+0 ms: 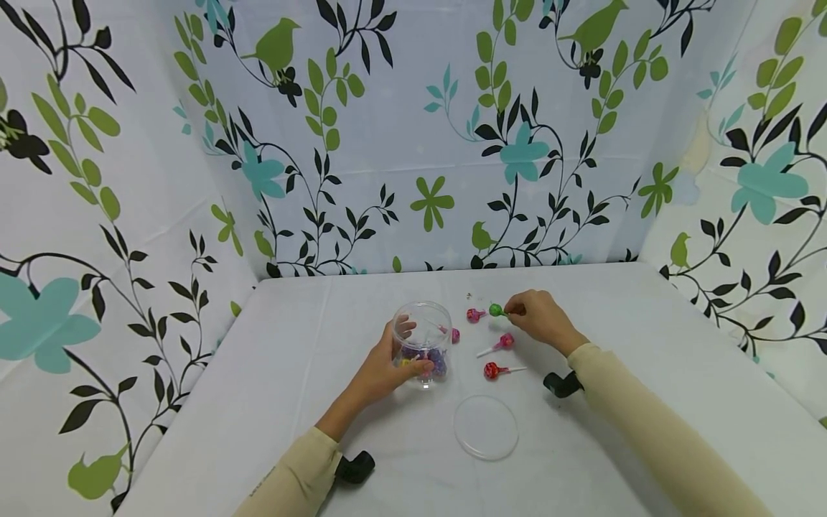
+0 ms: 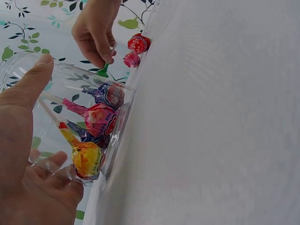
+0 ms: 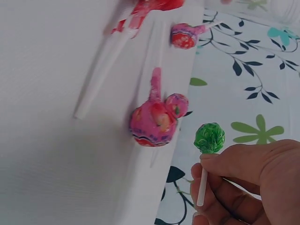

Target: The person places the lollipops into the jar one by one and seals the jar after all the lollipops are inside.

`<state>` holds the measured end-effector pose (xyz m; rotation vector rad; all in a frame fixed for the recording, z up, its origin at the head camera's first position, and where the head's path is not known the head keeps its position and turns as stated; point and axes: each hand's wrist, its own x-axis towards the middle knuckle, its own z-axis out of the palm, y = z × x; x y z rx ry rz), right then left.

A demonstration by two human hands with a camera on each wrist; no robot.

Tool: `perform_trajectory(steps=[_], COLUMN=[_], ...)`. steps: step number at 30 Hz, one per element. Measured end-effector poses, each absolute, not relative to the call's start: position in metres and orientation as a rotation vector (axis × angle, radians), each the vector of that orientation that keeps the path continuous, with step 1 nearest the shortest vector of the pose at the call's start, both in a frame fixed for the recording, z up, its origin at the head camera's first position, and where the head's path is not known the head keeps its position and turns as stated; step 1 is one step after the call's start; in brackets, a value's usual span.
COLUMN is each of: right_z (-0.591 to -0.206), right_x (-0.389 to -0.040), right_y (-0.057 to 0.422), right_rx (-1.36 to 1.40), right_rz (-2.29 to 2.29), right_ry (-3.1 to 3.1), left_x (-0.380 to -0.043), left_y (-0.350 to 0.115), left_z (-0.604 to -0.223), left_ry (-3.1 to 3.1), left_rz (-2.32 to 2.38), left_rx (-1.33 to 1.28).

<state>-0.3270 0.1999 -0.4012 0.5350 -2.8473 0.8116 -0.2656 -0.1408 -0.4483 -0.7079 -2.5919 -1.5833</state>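
Observation:
My left hand [image 1: 394, 366] grips a clear plastic jar [image 1: 423, 316], its thumb across the near side and fingers round the far side. Several wrapped lollipops lie in the jar's bottom, among them a yellow lollipop [image 2: 87, 159] and a pink lollipop [image 2: 99, 118]. Between thumb and fingers, my right hand [image 1: 541, 316] pinches the stick of a green lollipop [image 3: 209, 137], whose head points toward the jar. On the table beside it lie a red lollipop [image 1: 492, 370] and several pink ones, such as a pink lollipop [image 1: 505, 341] with its white stick toward the jar.
A round clear lid [image 1: 486, 427] lies flat in front of the jar. The table [image 1: 310, 330] has a white cover. Behind it and at both sides hangs a patterned cloth [image 1: 388, 143] with leaves and birds. Black wrist mounts [image 1: 355, 468] show under the sleeves.

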Motion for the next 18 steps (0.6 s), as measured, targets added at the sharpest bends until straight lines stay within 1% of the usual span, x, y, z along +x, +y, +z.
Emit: perform_trajectory(steps=[8,18], right_z=[-0.387,-0.368], right_x=[-0.319,-0.306], right_y=[0.196,0.179], right_rx=[0.581,0.661], right_rz=[0.833,0.808], right_ry=[-2.768,-2.702], left_x=[-0.265,-0.265], left_y=[-0.141,-0.140], left_z=[-0.448,-0.447], left_ry=[-2.586,-2.578], left_rz=[-1.591,-1.621], left_rx=[-0.702,-0.716])
